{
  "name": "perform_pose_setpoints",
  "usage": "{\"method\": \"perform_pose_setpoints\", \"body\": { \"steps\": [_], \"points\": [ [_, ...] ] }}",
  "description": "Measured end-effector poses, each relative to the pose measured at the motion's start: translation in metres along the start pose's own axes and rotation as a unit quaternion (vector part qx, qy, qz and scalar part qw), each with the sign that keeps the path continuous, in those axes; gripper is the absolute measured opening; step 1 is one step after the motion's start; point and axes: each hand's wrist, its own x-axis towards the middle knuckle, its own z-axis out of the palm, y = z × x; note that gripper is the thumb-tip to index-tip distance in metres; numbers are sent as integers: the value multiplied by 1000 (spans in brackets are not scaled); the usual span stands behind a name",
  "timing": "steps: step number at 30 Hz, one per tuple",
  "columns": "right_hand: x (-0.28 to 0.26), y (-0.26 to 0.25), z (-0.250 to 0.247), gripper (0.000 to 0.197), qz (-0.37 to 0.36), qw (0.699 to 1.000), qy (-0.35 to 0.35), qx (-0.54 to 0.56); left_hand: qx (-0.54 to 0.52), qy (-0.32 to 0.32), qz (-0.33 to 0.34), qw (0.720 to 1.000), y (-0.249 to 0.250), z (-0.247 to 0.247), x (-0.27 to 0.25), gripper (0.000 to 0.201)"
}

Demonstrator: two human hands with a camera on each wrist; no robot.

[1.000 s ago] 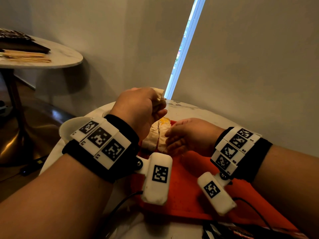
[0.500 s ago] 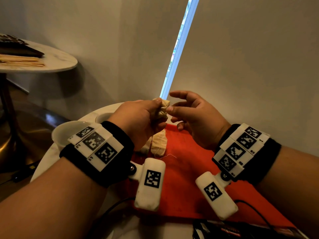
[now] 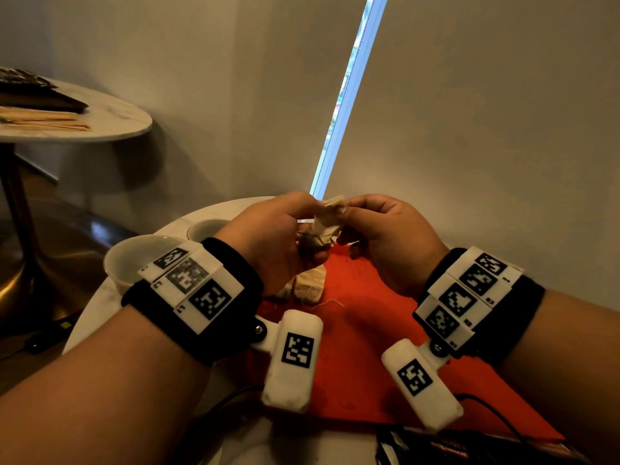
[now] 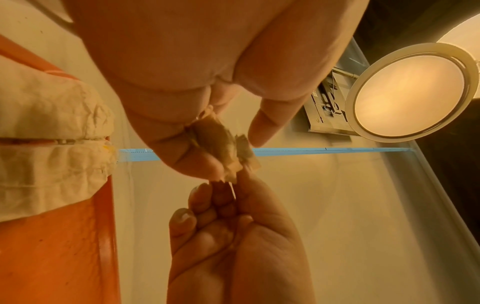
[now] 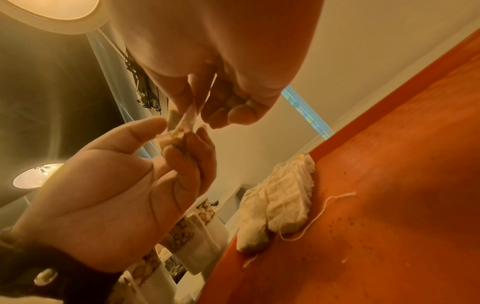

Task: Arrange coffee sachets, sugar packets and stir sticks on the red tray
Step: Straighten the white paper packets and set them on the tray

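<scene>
A small crumpled beige sachet [image 3: 328,214] is held in the air above the far end of the red tray [image 3: 369,350]. My left hand [image 3: 313,229] grips its lower part with curled fingers. Thumb and fingers of my right hand [image 3: 339,220] pinch its top edge. The left wrist view shows the same sachet [image 4: 224,147] caught between both hands, as does the right wrist view [image 5: 182,125]. Two more beige sachets [image 3: 309,286] lie side by side on the tray's far left corner [image 5: 281,205], with a loose white thread [image 5: 326,207] beside them.
Two white cups [image 3: 144,260] [image 3: 208,229] stand left of the tray on the round marble table. Dark packets [image 3: 469,448] and a black cable lie at the near edge. A side table [image 3: 110,122] with flat wooden sticks [image 3: 43,120] stands far left. A wall lies close behind.
My right hand left the sachets on the tray, rose, and now pinches the sachet that my left hand kept holding. Both hands have lifted slightly away from the tray.
</scene>
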Motion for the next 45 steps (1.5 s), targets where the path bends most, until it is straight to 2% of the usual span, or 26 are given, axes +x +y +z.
{"method": "perform_pose_setpoints", "body": {
  "steps": [8, 11, 14, 15, 18, 21, 22, 25, 26, 30, 33, 35, 36, 38, 39, 42, 45],
  "points": [
    [3, 4, -1, 18, 31, 999, 13, 16, 39, -8, 17, 999, -5, -4, 3, 30],
    [2, 2, 1, 17, 51, 997, -17, 50, 51, 5, 24, 998, -6, -4, 5, 22],
    [1, 2, 0, 31, 81, 995, -47, 43, 26, 27, 40, 999, -6, -5, 7, 19],
    [0, 3, 0, 26, 80, 995, -47, 32, 20, 25, 41, 999, -6, -6, 7, 18],
    [-1, 3, 0, 1, 70, 997, -21, 32, 21, 6, 25, 999, -6, -4, 6, 31],
    [1, 0, -3, 6, 58, 996, -5, 71, 12, 15, 4, 1000, -4, -1, 4, 21],
    [1, -2, -4, 10, 53, 996, -5, 76, 8, 22, -3, 1000, -3, -2, 4, 23],
    [1, -7, -5, 17, 44, 996, -10, 78, 11, 8, -8, 1000, -1, -3, 0, 58],
    [0, -8, -5, 17, 42, 996, -11, 74, 15, 3, 0, 1000, -2, -3, 0, 60],
    [0, -6, -2, 19, 41, 996, -19, 76, 42, 15, 23, 999, -6, -2, 2, 25],
    [0, -3, -1, 24, 52, 995, -33, 81, 64, 14, 23, 998, -5, -3, 1, 20],
    [1, -2, -1, 15, 50, 997, -31, 58, 72, 14, 14, 997, -2, -2, -1, 25],
    [2, -1, -1, 9, 49, 998, -25, 43, 70, 19, 12, 997, 0, -2, -2, 20],
    [3, 1, -1, 11, 56, 998, -12, 26, 68, 59, 25, 996, 9, -5, 0, 6],
    [4, 2, -2, 13, 67, 998, -11, 18, 66, 85, 35, 994, 14, -8, 1, 11],
    [5, 9, 0, 14, 121, 990, -57, -44, 31, 105, 36, 993, 34, -21, -2, 9],
    [2, 11, 10, 12, 164, 970, -131, -127, 15, 87, 6, 996, 46, -34, -9, 21]
  ]
}}
